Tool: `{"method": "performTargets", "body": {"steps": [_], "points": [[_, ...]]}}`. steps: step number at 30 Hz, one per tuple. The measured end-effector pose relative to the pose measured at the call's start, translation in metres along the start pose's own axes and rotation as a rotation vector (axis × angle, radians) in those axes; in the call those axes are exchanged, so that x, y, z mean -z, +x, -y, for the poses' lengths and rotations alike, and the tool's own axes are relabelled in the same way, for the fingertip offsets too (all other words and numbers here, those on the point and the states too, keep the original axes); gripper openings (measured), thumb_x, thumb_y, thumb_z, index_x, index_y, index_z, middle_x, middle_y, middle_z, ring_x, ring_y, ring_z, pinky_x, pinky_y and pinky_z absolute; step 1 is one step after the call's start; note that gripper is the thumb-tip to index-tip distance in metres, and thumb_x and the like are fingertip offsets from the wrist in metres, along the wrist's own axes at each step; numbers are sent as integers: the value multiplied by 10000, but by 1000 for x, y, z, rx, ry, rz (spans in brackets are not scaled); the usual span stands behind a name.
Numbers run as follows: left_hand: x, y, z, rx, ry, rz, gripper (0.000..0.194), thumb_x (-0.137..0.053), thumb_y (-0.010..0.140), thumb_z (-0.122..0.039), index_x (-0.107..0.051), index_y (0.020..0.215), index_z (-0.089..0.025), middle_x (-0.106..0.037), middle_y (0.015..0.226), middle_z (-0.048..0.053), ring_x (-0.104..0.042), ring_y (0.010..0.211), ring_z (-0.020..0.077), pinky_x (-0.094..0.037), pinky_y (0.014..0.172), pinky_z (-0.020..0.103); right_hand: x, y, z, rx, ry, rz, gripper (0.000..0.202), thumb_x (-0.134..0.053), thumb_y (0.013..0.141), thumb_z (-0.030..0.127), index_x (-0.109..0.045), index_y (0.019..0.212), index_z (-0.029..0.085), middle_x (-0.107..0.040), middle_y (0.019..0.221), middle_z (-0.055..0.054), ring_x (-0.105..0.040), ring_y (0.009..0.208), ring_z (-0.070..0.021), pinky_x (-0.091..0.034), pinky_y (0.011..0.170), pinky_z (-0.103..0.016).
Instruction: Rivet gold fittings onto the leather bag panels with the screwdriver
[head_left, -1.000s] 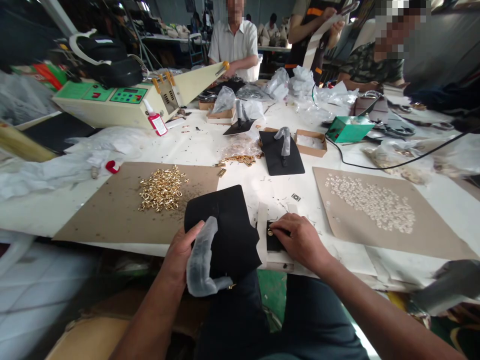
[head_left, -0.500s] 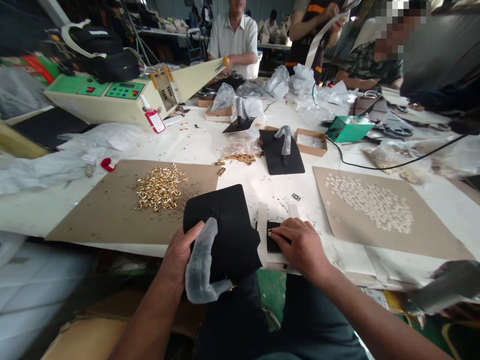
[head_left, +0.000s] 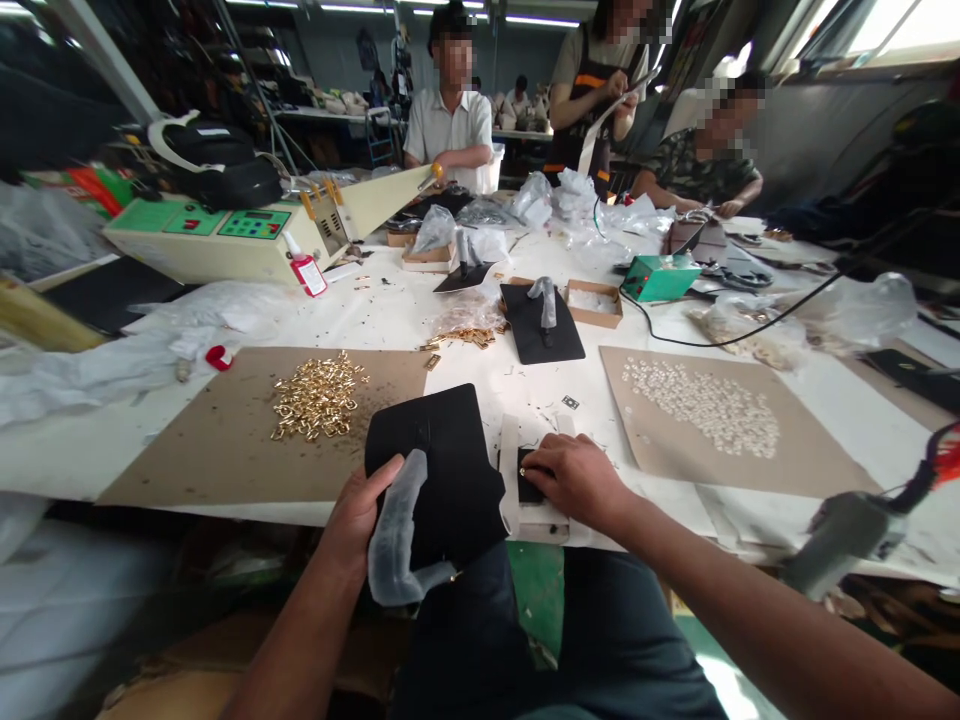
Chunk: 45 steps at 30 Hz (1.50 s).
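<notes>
My left hand (head_left: 360, 515) is closed around the left edge of a black flat panel (head_left: 461, 480), holding it tilted over the table's front edge. A strap-like handle wrapped in cloudy plastic (head_left: 391, 550) hangs from the panel, and the thumb lies against it. Just right of the panel, the fingertips of my right hand (head_left: 581, 478) pinch a small gold metal piece (head_left: 523, 471). They rest low over a small black pad (head_left: 529, 490) between two pale strips. The gold piece's exact kind is too small to make out.
Gold metal rings and buckles (head_left: 315, 395) are heaped on a left board; small clear washers (head_left: 705, 410) cover a right board. Beyond lie another black panel (head_left: 529, 345), a green box (head_left: 660, 278) and a cream machine (head_left: 217, 245). A grey tool (head_left: 840, 540) sits front right. Several people are behind.
The camera view has tilted up and shifted right, so the scene slides left and more of the room shows. Both hands keep their holds, with little movement relative to the table.
</notes>
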<state>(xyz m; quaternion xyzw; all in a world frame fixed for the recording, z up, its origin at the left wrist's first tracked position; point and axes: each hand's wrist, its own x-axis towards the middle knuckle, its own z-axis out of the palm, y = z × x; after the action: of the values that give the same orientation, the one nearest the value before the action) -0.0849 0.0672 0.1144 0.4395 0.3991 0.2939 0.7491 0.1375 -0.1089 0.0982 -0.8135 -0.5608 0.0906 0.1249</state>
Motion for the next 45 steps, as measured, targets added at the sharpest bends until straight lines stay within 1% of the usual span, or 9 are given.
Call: {"method": "performTargets", "body": {"steps": [6,11,15,19,25,28,32,36,45], "points": [[14,-29,15,52,-107,95,547,-934,720,-385,-782,1184,-139,-844,1045,122,-805,1005,363,-651,944,456,-11,-23,-7,-26,434,-294,184,-716,982,298,-795,1141,248,-723,972,-40,-687,910,-211,-508,861,-362],[14,-76,14,-15,69,37,559,-910,761,-457,-785,1207,-144,-836,1108,122,-794,1033,357,-649,898,399,31,-61,38,104,722,-594,171,-684,1024,334,-767,1140,240,-704,996,-55,-666,889,-194,-546,823,-331],[-5,-118,13,-122,324,-12,505,-834,837,-537,-795,1171,-161,-841,1061,104,-795,983,349,-648,816,354,57,-85,89,217,751,-368,382,-746,981,447,-733,1300,237,-715,1146,-97,-688,1028,-243,-572,903,-369],[-29,-149,40,-447,514,53,421,-671,971,-484,-743,1307,-240,-752,1346,104,-714,1240,354,-607,1028,412,50,-99,113,180,876,-212,774,-865,809,621,-652,1424,202,-702,1278,-125,-679,1112,-307,-567,976,-422],[-47,-158,86,-871,948,308,833,-733,887,-301,-387,1645,-320,-369,1721,125,-475,1511,393,-542,1158,519,27,-108,90,-223,1345,-154,359,-689,940,523,-709,1058,184,-747,940,-55,-707,919,-255,-585,806,-332],[-50,-147,74,-784,950,428,727,-757,873,-298,-513,1557,-345,-484,1655,103,-535,1469,364,-540,1166,503,20,-107,63,-506,1521,-144,334,-708,892,496,-689,982,175,-753,829,-65,-725,769,-266,-595,703,-348],[-52,-108,50,-571,773,183,565,-712,905,-352,-588,1449,-263,-578,1544,149,-608,1367,350,-575,1076,511,13,-102,44,-674,1681,-93,384,-739,861,432,-713,1135,164,-800,932,-119,-767,771,-309,-625,715,-409],[-54,-71,52,-210,535,280,508,-735,897,-460,-651,1320,-191,-738,1302,154,-729,1133,329,-612,927,431,-4,-103,48,-610,1770,24,379,-750,870,417,-712,1140,154,-805,945,-132,-774,772,-313,-628,748,-432],[-46,-61,78,-65,591,271,325,-774,858,-424,-741,1084,-192,-822,998,82,-762,946,323,-582,832,385,-26,-103,40,-452,1150,-99,428,-719,911,561,-766,1116,188,-801,1075,-120,-753,1020,-359,-613,877,-441]]}}
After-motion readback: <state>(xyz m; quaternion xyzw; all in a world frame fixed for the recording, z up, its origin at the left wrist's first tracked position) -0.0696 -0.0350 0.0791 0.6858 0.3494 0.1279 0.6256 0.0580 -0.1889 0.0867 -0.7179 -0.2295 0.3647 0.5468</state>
